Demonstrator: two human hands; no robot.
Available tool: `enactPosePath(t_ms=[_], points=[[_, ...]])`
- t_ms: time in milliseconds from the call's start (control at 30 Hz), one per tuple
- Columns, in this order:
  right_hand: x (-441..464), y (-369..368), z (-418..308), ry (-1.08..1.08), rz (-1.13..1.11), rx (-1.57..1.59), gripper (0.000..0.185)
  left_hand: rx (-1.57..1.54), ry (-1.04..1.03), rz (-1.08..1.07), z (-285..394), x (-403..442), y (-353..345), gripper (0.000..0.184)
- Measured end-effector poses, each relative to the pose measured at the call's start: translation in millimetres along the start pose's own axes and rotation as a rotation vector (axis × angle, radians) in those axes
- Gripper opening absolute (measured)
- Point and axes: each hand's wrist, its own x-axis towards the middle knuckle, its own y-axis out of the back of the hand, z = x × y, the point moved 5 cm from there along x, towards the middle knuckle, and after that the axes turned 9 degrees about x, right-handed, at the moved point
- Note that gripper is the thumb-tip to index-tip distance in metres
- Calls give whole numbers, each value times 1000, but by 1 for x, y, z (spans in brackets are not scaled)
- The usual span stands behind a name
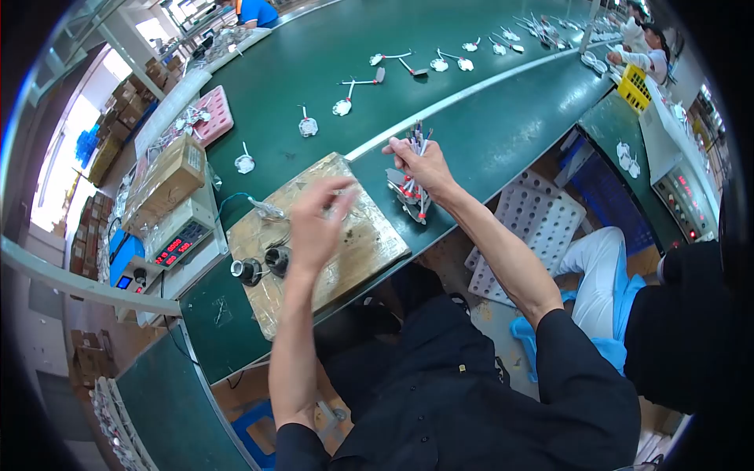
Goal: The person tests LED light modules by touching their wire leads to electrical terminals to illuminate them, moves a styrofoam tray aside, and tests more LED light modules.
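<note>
While the right hand (425, 166) grips a bundle of wired parts (407, 193), its fingers folded around the stems, the blurred left hand (316, 228) hangs over a board (369, 245) with fingers partly curled, and I cannot tell whether they hold anything. The bundle is above the green table (510, 129), just beside the board's right edge, with thin wire ends poking up past the fist and flat grey pieces with red bits showing below it. The left hand and forearm cover part of the board; close to them stand two dark, round pots, one light-rimmed (250, 272) and one plain (277, 260). Left of the board, a meter (181, 243) with red digits and a cardboard box (166, 182) crowd that side, and a pink tray (222, 118) bearing white pieces lies farther back. The board is tan and rectangular, its surface glossy and wrinkled like taped film. The table is smooth and slightly shiny, crossed by a pale, straight strip (459, 96), beyond which small, rounded white parts (308, 125) with thin stems lie scattered.
</note>
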Motion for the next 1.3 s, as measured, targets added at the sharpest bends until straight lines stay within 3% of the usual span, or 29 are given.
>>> enactPosePath(t_ms=[67, 167, 300, 400, 500, 533, 600, 700, 800, 900, 967, 1033, 1067, 1100, 1133, 1233, 1300], points=[[-6, -4, -4, -12, 3, -14, 34, 215, -277, 40, 21, -7, -37, 23], [-7, -5, -1, 5, -20, -53, 35, 482, -379, 51, 23, -6, -71, 27], [-9, -7, 3, 28, -16, -81, 38, 549, -446, -21, 15, 0, -84, 24], [-7, -5, -2, 0, -29, -94, 43, 419, -384, -182, 15, -1, -70, 19], [-12, -8, -13, -12, -34, -155, 49, 289, -311, -123, 13, -3, -51, 16], [-10, -13, -15, 101, -36, -138, 53, 248, -285, -132, 12, -3, -46, 14], [-8, -12, -10, -176, -174, -243, 53, 148, -216, -116, 5, -9, -36, 16], [-1, -11, -1, 100, -271, -89, 40, 132, -96, -127, 0, -17, -23, 13], [-6, -10, -7, 31, -398, -150, 38, -37, -34, -110, -14, -32, -4, 16], [-9, -9, -19, 109, -435, -232, 38, -213, 8, 37, -27, -43, 17, 10], [-4, -8, -17, 222, -396, -215, 35, -275, 42, 60, -31, -51, 13, 10], [-5, -4, -17, 138, -296, -367, 40, -282, 89, 137, -20, -64, 14, 10], [-2, -12, -10, 229, -284, -305, 40, -278, 119, 124, -16, -68, 10, 10], [-13, -19, -28, 129, -320, -350, 39, -360, 151, 143, -25, -75, -1, 10], [-18, -28, -33, 190, -333, -370, 41, -416, 139, 131, -24, -79, -11, 11], [-39, -48, -47, -162, -428, -424, 44, -660, 200, 70, -12, -89, -37, 12], [-46, -57, -43, -141, -408, -217, 42, -687, 215, 67, -8, -93, -44, 10]])
